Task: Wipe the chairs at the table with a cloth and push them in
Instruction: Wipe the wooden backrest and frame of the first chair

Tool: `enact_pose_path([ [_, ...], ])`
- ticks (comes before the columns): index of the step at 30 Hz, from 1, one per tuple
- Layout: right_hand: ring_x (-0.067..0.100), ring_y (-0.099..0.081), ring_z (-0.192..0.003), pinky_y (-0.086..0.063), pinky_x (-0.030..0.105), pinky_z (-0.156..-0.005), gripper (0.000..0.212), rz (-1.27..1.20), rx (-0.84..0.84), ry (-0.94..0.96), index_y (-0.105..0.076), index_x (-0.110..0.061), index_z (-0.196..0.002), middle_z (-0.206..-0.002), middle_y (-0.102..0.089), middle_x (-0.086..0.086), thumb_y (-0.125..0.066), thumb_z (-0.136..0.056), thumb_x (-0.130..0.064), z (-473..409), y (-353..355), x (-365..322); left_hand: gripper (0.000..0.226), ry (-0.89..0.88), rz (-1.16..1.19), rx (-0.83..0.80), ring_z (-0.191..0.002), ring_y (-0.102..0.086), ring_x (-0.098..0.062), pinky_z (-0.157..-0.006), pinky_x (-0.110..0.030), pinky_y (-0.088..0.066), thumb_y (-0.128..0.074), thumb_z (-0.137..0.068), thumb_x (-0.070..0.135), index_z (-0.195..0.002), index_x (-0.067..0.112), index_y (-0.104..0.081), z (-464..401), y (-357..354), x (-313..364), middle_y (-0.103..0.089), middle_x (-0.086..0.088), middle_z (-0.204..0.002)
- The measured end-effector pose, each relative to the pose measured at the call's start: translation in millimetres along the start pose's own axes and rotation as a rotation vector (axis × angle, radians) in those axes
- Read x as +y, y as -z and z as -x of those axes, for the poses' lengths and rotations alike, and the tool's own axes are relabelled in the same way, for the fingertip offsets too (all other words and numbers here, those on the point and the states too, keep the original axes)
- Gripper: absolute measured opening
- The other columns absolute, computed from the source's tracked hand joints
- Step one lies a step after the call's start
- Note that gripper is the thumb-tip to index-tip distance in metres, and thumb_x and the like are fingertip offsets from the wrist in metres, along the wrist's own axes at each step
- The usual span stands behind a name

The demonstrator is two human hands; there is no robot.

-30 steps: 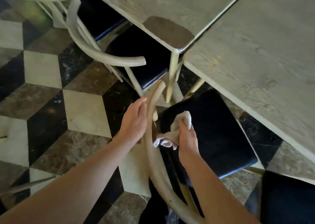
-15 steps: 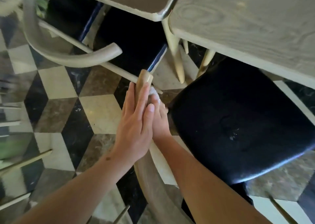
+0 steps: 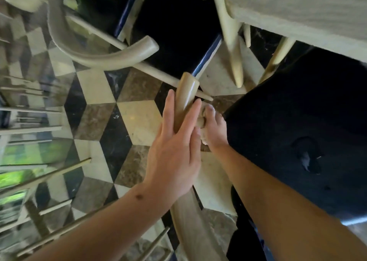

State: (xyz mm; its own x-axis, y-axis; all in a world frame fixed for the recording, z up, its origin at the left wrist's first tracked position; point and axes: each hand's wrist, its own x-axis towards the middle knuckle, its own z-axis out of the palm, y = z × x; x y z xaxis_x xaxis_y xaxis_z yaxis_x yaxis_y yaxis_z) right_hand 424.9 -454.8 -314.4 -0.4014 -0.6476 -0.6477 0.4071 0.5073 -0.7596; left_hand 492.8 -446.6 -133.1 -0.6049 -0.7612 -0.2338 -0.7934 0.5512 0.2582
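Note:
A chair with a curved cream wooden armrest and a black padded seat stands below me beside the pale wooden table. My left hand lies flat along the armrest near its rounded tip, fingers stretched out on the wood. My right hand is on the inner side of the same armrest, closed on a small pale cloth pressed against the wood. Most of the cloth is hidden by my fingers.
A second chair with a curved cream arm and black seat sits tucked under the table to the upper left. Table legs stand close to the armrest tip. The floor is cube-patterned marble. More chair legs show at left.
My view has dropped closer to the armrest. My right hand with the cloth moved from the seat side up to the arm's tip, and my left hand went flat along the wood.

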Motion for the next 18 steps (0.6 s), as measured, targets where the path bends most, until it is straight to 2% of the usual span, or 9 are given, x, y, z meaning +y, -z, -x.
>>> enact_pose_path([
  [2, 0.0, -0.055, -0.099, -0.046, 0.039, -0.101, 0.029, 0.041, 0.036, 0.217, -0.063, -0.017, -0.109, -0.104, -0.064, -0.012, -0.036, -0.109, -0.029, 31, -12, -20, 0.052, 0.027, -0.017, -0.015, -0.13, -0.049, -0.023, -0.092, -0.041, -0.054, -0.03, -0.103, 0.034, -0.155, 0.034, -0.028, -1, 3, 7, 0.005, -0.003, -0.168],
  [5, 0.01, -0.061, -0.106, -0.051, 0.035, -0.1, 0.03, 0.116, 0.319, 0.55, -0.06, 0.002, -0.125, -0.115, -0.068, 0.007, -0.058, -0.097, -0.01, 69, -33, -36, 0.059, 0.099, -0.019, -0.005, -0.134, -0.046, -0.025, -0.099, -0.046, -0.048, -0.017, -0.099, 0.041, -0.153, 0.027, -0.036, -6, 4, 21, -0.008, -0.01, -0.167],
  [6, 0.008, -0.059, -0.107, -0.051, 0.032, -0.1, 0.03, 0.095, 0.328, 0.535, -0.061, -0.002, -0.126, -0.118, -0.068, 0.007, -0.059, -0.098, -0.01, 70, -36, -37, 0.06, 0.123, 0.001, 0.01, -0.134, -0.047, -0.024, -0.099, -0.046, -0.048, -0.014, -0.098, 0.042, -0.151, 0.028, -0.039, -6, 4, 23, -0.011, -0.008, -0.166],
  [8, -0.008, -0.052, -0.1, -0.045, 0.014, -0.097, 0.025, -0.036, 0.258, 0.49, -0.063, -0.03, -0.118, -0.114, -0.066, -0.018, -0.048, -0.104, -0.016, 67, -34, -40, 0.05, 0.107, 0.087, 0.026, -0.13, -0.05, -0.021, -0.096, -0.047, -0.05, -0.021, -0.101, 0.043, -0.147, 0.037, -0.041, -5, 2, 20, -0.014, -0.002, -0.166],
  [10, -0.001, -0.059, -0.084, -0.051, 0.027, -0.085, 0.029, -0.134, 0.237, 0.458, -0.057, -0.035, -0.089, -0.09, -0.063, -0.029, -0.038, -0.107, -0.022, 52, -33, -33, 0.046, 0.05, 0.1, 0.048, -0.136, -0.038, -0.002, -0.1, -0.038, -0.048, -0.024, -0.104, 0.043, -0.148, 0.043, -0.036, -2, 2, 8, -0.007, 0.004, -0.167],
  [12, 0.009, -0.059, -0.074, -0.052, 0.046, -0.076, 0.04, -0.129, 0.302, 0.455, -0.051, -0.022, -0.073, -0.074, -0.064, -0.012, -0.03, -0.106, -0.029, 36, -30, -20, 0.046, -0.017, 0.065, 0.051, -0.129, -0.012, 0.028, -0.098, -0.021, -0.039, -0.026, -0.106, 0.041, -0.151, 0.041, -0.032, -1, -5, -3, -0.001, 0.006, -0.168],
  [13, 0.013, -0.059, -0.072, -0.05, 0.048, -0.073, 0.045, -0.108, 0.325, 0.462, -0.051, -0.017, -0.07, -0.069, -0.062, -0.006, -0.028, -0.105, -0.033, 28, -31, -13, 0.045, -0.033, 0.053, 0.05, -0.123, -0.007, 0.034, -0.095, -0.019, -0.036, -0.028, -0.106, 0.04, -0.151, 0.041, -0.031, -1, -5, -7, 0.0, 0.006, -0.168],
  [16, 0.024, -0.062, -0.074, -0.051, 0.049, -0.074, 0.047, -0.04, 0.289, 0.36, -0.053, -0.019, -0.069, -0.072, -0.065, 0.003, -0.026, -0.102, -0.04, 2, -23, 16, 0.046, -0.037, 0.015, 0.067, -0.117, -0.017, 0.036, -0.083, -0.012, -0.036, -0.029, -0.105, 0.043, -0.151, 0.042, -0.031, 0, -10, -9, 0.0, 0.011, -0.166],
  [18, 0.025, -0.065, -0.078, -0.055, 0.041, -0.073, 0.049, 0.014, 0.135, 0.161, -0.058, -0.021, -0.078, -0.081, -0.067, 0.007, -0.025, -0.1, -0.05, -18, -10, 29, 0.048, -0.028, -0.002, 0.072, -0.118, -0.023, 0.031, -0.081, -0.009, -0.035, -0.03, -0.104, 0.044, -0.151, 0.04, -0.033, -1, -10, -8, -0.002, 0.008, -0.167],
])
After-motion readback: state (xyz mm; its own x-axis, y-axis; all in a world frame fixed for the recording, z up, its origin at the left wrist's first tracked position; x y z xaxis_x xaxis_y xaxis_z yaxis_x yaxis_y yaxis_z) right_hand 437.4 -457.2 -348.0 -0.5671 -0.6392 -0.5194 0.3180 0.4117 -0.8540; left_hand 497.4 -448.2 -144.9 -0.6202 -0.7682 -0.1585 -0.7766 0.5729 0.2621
